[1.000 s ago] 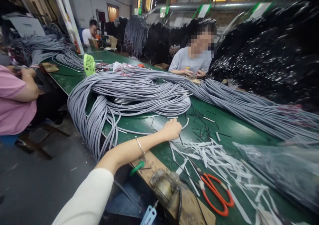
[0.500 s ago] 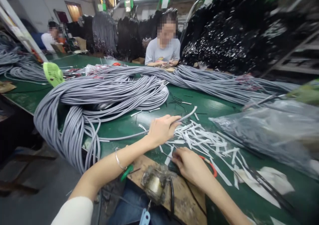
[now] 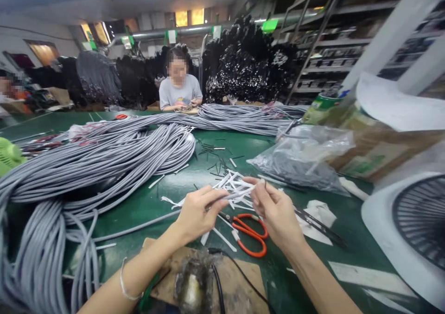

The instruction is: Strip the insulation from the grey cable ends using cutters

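My left hand is closed around a grey cable a short way from its end. The cable trails left across the green table to a large coil. My right hand has thumb and fingers pinched together at the cable's tip, level with the left hand; the fingers partly hide the tip. Under the hands lie scissors with orange handles, between the wrists. White strips are heaped just behind the fingers.
Bundled grey cables fill the left and back of the table. A stained metal pot stands on a board in front of me. To the right are a plastic bag and a fan. A co-worker sits opposite.
My right hand has come up from the table beside the scissors to the cable's end. My left hand still grips the cable. The view has turned right, bringing in the fan.
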`<state>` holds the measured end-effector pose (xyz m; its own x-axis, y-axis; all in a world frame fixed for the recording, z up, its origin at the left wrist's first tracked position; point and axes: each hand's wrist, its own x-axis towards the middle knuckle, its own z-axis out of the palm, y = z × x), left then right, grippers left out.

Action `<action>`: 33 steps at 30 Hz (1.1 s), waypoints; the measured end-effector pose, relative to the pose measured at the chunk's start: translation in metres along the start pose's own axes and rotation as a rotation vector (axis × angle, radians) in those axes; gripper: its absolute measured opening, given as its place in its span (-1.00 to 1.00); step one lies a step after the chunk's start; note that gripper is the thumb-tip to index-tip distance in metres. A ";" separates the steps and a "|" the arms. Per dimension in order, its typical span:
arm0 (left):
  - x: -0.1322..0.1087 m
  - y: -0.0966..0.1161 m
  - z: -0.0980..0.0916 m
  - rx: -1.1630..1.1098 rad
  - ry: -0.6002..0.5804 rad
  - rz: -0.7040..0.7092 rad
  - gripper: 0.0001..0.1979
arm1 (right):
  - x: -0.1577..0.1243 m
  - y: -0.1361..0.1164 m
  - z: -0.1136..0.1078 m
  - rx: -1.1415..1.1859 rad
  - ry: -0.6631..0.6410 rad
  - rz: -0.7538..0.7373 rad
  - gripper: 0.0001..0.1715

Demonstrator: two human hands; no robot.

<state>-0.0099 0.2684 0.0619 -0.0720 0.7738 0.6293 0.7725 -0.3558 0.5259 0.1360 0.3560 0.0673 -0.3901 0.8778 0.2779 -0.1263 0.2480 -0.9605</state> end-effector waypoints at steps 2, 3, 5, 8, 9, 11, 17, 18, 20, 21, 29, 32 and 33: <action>0.000 0.001 0.002 0.014 -0.022 0.023 -0.77 | -0.001 -0.002 -0.001 0.138 -0.010 0.048 -0.51; 0.000 0.002 0.002 0.024 -0.020 0.021 -0.77 | -0.003 -0.002 -0.001 0.172 -0.004 0.054 -0.51; 0.000 0.003 0.004 0.031 -0.009 0.014 -0.79 | -0.006 -0.001 0.000 0.162 0.028 0.022 -0.53; -0.001 0.006 0.006 -0.020 0.017 0.028 -0.83 | -0.010 0.000 0.003 0.089 0.064 -0.022 -0.58; -0.001 0.007 0.007 -0.041 0.025 0.033 -0.83 | -0.010 0.001 0.003 0.074 0.067 -0.035 -0.59; -0.003 0.009 0.008 -0.062 0.029 0.037 -0.81 | -0.011 0.001 0.005 0.065 0.054 -0.059 -0.60; -0.006 0.013 0.010 -0.069 0.011 0.008 -0.78 | -0.014 -0.002 0.010 0.049 -0.010 -0.040 -0.57; -0.006 0.013 0.011 -0.072 0.010 0.000 -0.78 | -0.015 -0.003 0.011 0.046 -0.015 -0.032 -0.56; -0.006 0.013 0.012 -0.081 0.003 -0.009 -0.77 | -0.016 -0.003 0.012 0.045 -0.034 -0.019 -0.53; -0.006 0.013 0.012 -0.089 0.001 -0.009 -0.76 | -0.017 -0.003 0.013 0.044 -0.046 -0.013 -0.51; -0.004 0.020 0.007 -0.121 0.101 -0.134 -0.76 | -0.020 -0.004 0.011 -0.227 0.153 -0.204 -0.72; -0.005 0.019 0.006 -0.133 0.126 -0.158 -0.76 | -0.025 -0.004 0.013 -0.390 0.097 -0.343 -0.71; -0.005 0.019 0.006 -0.134 0.129 -0.159 -0.76 | -0.027 -0.003 0.014 -0.429 0.061 -0.374 -0.68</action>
<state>0.0088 0.2611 0.0655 -0.2728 0.7553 0.5959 0.6550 -0.3078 0.6900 0.1345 0.3262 0.0626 -0.3350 0.7175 0.6107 0.1409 0.6790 -0.7205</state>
